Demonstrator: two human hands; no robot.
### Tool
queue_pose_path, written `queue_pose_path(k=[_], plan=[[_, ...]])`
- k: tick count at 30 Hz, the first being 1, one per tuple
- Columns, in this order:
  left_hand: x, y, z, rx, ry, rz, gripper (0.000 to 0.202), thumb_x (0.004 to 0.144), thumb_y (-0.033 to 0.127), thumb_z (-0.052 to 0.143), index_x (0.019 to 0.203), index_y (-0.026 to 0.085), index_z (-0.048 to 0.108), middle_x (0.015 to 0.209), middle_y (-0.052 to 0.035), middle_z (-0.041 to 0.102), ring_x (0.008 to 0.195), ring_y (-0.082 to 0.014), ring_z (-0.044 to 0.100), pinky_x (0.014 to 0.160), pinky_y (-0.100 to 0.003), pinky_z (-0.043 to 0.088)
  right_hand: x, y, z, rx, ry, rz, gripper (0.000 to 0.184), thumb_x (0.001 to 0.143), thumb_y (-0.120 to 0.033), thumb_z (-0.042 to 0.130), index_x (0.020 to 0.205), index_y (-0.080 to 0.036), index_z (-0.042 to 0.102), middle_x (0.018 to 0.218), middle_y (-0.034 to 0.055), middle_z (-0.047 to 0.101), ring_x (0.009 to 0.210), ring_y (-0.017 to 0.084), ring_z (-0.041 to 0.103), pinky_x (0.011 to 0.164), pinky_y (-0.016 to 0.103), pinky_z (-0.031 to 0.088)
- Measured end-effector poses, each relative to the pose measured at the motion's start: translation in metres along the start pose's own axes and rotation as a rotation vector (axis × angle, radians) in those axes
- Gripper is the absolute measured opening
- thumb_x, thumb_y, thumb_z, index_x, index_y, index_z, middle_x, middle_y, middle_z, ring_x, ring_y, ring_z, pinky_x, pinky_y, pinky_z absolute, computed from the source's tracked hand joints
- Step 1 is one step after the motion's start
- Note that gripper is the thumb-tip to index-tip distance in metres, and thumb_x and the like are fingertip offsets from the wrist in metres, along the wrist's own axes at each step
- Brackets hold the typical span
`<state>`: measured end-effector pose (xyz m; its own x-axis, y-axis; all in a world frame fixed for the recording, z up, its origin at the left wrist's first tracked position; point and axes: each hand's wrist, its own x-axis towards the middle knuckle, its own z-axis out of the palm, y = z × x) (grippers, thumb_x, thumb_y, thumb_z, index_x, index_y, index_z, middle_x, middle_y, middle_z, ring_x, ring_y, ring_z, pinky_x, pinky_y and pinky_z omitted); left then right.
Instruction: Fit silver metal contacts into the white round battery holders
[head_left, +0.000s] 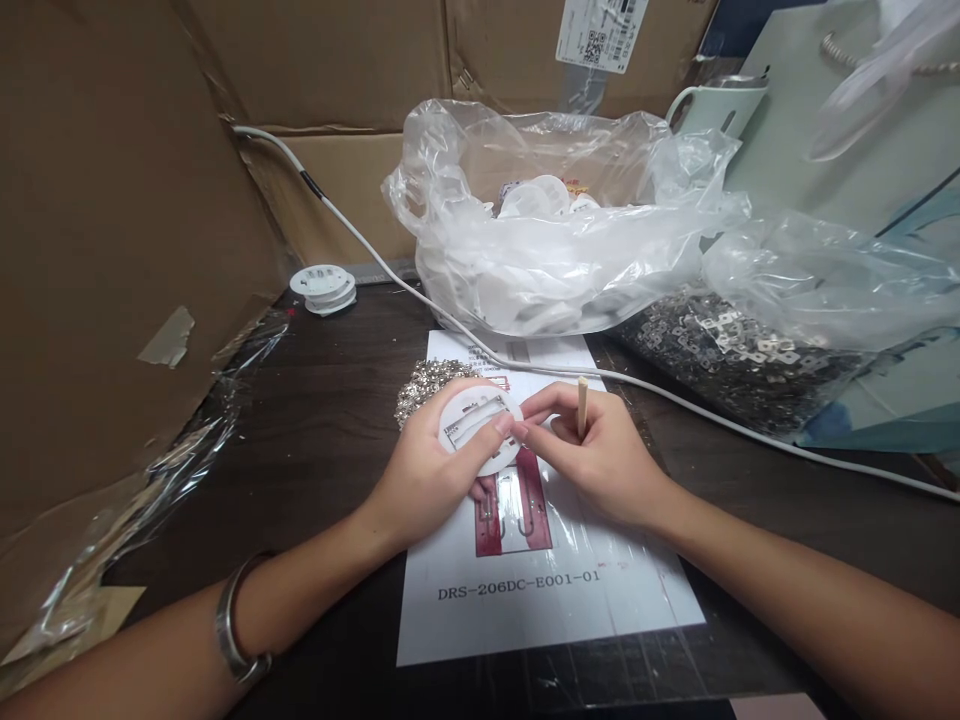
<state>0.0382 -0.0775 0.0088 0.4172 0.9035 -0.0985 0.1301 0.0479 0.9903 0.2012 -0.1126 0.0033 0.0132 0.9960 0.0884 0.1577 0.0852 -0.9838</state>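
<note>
2 bare hands meet near the middle of the table. The left hand point(427, 470) is clamped on 1 white round part point(480, 425), thumb across its face, holding it just above the printed sheet point(525, 590). The right hand point(600, 455) has its fingers curled together around 1 wooden stick point(582, 400), which stands upright, and its fingertips touch the part's right edge. 1 bracelet point(232, 620) sits on the left wrist.

1 sheet lies flat under both hands, marked DRS-206DC-E001-01, with a red picture partly hidden by the hands. 1 small heap of metal pieces point(424, 385) lies just left of the held part. Far left stands 1 small stack of white discs point(324, 288); their count cannot be told.

The surface is a dark wooden table point(315, 440). Cardboard walls point(112, 250) close it in on the left and far sides. 1 white cable point(375, 260) runs from far left across to the right.

There are 2 clear plastic bags. The far bag point(540, 250) holds white plastic parts. The right bag point(750, 350) holds many small metal clips.
</note>
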Motion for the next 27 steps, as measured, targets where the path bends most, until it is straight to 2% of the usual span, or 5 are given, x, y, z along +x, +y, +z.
queue_pose_path(k=[6,11,14,21,27], plan=[[0.0017,-0.0018,-0.0042,0.120,0.060,0.093,0.021,0.080,0.034,0.066,0.093,0.018,0.062,0.077,-0.0006,0.063,0.055,-0.0108,0.059,0.040,-0.018,0.052,-0.0018,0.0012,0.0028,-0.033,-0.016,-0.036,0.012,0.080,-0.026,0.065,0.078,-0.014,0.065,0.048,-0.0072,0.040,0.042,0.004,0.028,0.044,0.022,0.028],[0.0030,-0.0011,-0.0053,0.238,0.091,0.214,0.014,0.081,0.027,0.065,0.090,0.017,0.065,0.083,-0.0008,0.067,0.073,-0.0119,0.063,0.063,-0.018,0.053,-0.0021,0.0016,0.0033,-0.012,-0.022,0.001,0.013,0.079,-0.027,0.065,0.077,-0.013,0.064,0.050,-0.0063,0.043,0.043,0.004,0.029,0.044,0.023,0.027],[0.0038,-0.0006,-0.0057,0.249,0.085,0.238,0.013,0.081,0.026,0.064,0.090,0.017,0.065,0.083,-0.0002,0.068,0.075,-0.0113,0.063,0.068,-0.018,0.052,-0.0022,0.0013,0.0031,0.008,-0.037,0.018,0.014,0.079,-0.027,0.065,0.078,-0.013,0.063,0.052,-0.0051,0.046,0.044,0.004,0.032,0.044,0.023,0.026],[0.0044,-0.0003,-0.0058,0.238,0.101,0.249,0.013,0.078,0.027,0.068,0.086,0.017,0.066,0.080,0.0009,0.068,0.074,-0.0104,0.062,0.067,-0.016,0.050,-0.0030,0.0013,0.0035,0.043,-0.049,0.012,0.014,0.078,-0.025,0.067,0.082,-0.012,0.063,0.057,-0.0038,0.054,0.043,0.003,0.027,0.042,0.023,0.023],[0.0037,0.0014,-0.0055,0.246,0.100,0.246,0.012,0.077,0.026,0.068,0.083,0.017,0.066,0.079,0.0006,0.068,0.073,-0.0110,0.063,0.067,-0.017,0.051,-0.0010,0.0008,0.0059,0.057,-0.058,0.007,0.013,0.079,-0.024,0.064,0.079,-0.011,0.062,0.056,-0.0049,0.051,0.042,0.002,0.023,0.040,0.022,0.020]])
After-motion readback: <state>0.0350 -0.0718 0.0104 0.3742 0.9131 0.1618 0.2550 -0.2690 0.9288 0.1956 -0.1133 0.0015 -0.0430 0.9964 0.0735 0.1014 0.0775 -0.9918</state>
